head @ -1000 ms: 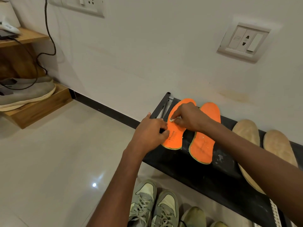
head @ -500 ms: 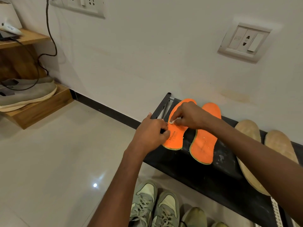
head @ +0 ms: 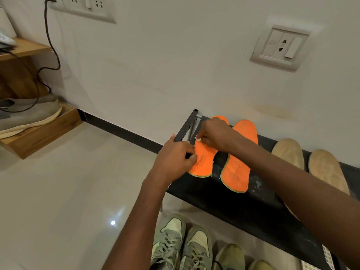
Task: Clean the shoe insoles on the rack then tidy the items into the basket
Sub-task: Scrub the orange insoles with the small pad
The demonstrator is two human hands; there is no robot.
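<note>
Two orange insoles lie side by side on the black rack shelf [head: 229, 203]. My left hand [head: 175, 158] pinches the left edge of the left orange insole [head: 204, 162] and holds it down. My right hand [head: 214, 136] pinches a small white wad [head: 198, 138] against that insole's middle. The right orange insole [head: 240, 158] lies untouched beside it. Two beige insoles [head: 288, 152] [head: 327, 168] lie further right on the shelf, partly behind my right forearm. No basket is in view.
Green sneakers [head: 181, 244] stand on the floor under the rack. A wooden shelf [head: 39, 131] at left carries a grey shoe [head: 29, 114] and a black cable. White specks dot the rack near the right orange insole. Wall sockets sit above.
My right hand with the white wad has shifted slightly up along the left orange insole. My left hand has kept its hold on the insole's edge.
</note>
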